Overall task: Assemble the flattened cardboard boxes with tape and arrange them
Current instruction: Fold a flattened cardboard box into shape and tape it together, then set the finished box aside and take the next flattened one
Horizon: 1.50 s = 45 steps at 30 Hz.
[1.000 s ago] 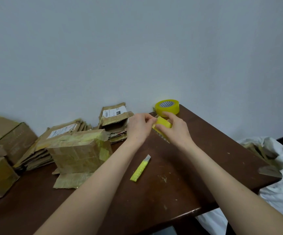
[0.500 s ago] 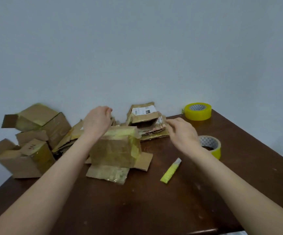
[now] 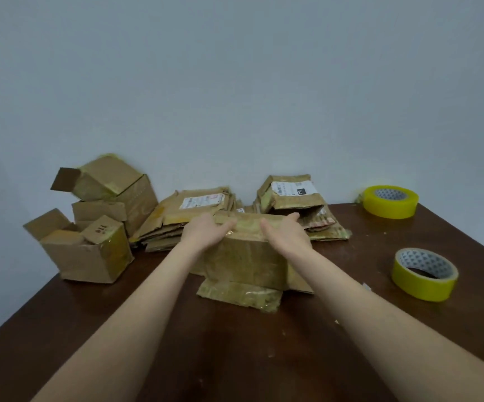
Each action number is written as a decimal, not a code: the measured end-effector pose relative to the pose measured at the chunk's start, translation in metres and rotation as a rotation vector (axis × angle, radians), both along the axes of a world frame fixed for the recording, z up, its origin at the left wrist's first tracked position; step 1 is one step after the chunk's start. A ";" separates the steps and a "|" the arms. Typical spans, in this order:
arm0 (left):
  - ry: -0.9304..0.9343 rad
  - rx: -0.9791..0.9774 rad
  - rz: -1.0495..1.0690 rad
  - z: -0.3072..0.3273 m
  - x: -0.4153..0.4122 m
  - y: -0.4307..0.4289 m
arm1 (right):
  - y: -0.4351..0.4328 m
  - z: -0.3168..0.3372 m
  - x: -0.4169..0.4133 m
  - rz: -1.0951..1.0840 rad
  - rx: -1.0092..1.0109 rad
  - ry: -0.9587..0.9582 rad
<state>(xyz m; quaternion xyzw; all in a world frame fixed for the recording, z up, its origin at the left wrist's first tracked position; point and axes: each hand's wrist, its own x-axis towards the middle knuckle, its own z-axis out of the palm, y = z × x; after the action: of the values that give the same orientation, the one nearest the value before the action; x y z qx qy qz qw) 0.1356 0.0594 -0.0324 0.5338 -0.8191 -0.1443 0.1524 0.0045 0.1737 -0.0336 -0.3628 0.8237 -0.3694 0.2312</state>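
At a dark desk (image 3: pixel 235 358) against a pale wall (image 3: pixel 235 82), we take hold of a half-built box (image 3: pixel 243 256) standing at the middle. Its top is sealed under glossy tape and its lower flaps (image 3: pixel 239 294) are splayed flat on the wood toward us. Our left hand (image 3: pixel 208 235) grips the top left corner, fingers curled over the edge and thumb on the taped face. Our right hand (image 3: pixel 285 235) is released, fingers straight, laid along the top right edge. Behind the box lie 2 stacks of flat boxes (image 3: pixel 188 216), just beside each other against the wall. At far left sit the finished boxes (image 3: pixel 87 250), some with flaps open. 2 rolls of yellow tape wait on the right: the nearer roll (image 3: pixel 424 274) well apart from the box, the farther roll (image 3: pixel 390 201) by the wall.

We judge the step to be picking the box up to turn it, so the loose flaps come uppermost for taping. To do it well, the right hand should close on its corner before any lift, both hands squeezing evenly so the thin walls do not buckle. Lift clear of the desk before rotating, or the splayed flaps will drag and crease. Set it down square, fold the flaps, and keep 1 hand pressing them while the other fetches the nearer roll.
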 end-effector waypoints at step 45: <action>0.687 -0.032 0.639 -0.070 0.271 0.057 | -0.056 -0.069 0.222 0.678 -0.099 0.171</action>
<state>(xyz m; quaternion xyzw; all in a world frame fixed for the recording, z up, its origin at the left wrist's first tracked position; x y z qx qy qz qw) 0.4065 0.1168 -0.1027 0.6780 -0.5182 -0.2457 0.4597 0.2268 0.1175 -0.1023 -0.6562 0.6538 -0.2792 0.2531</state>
